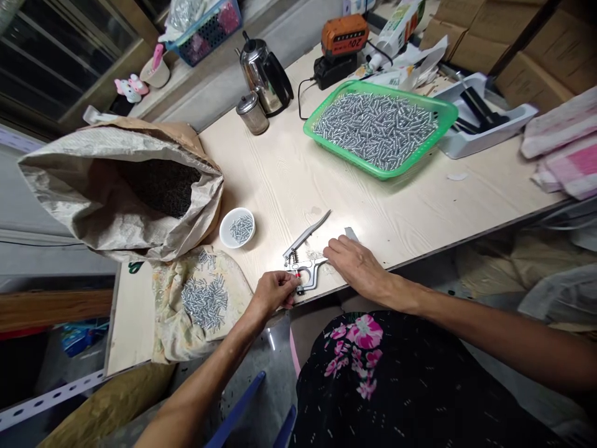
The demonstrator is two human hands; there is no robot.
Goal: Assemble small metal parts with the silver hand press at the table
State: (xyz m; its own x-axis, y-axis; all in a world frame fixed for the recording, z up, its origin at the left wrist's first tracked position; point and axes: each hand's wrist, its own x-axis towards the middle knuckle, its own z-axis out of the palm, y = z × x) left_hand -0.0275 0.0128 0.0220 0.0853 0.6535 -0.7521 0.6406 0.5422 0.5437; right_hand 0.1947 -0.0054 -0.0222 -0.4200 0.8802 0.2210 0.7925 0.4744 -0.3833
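Note:
A pair of silver hand-press pliers (311, 274) lies at the table's front edge, its upper handle (306, 235) raised and a coil spring between the handles. My left hand (275, 290) is closed in a pinch at the red-and-black die end of the pliers; whatever sits between the fingertips is too small to make out. My right hand (354, 264) curls over the end of the lower handle. Just beyond it lies a flat grey piece (351, 234), partly covered. Left of the pliers, a white cup (224, 231) holds small silver metal pieces, and more lie piled (205, 301) on a patterned cloth (170, 339).
A green basket (373, 169) full of small ridged silver pieces stands at the back. An open sack (60, 180) of dark bits is at left. Behind are a kettle (261, 71), metal canister (252, 114) and orange battery (344, 35); a grey tray (485, 134) stands right.

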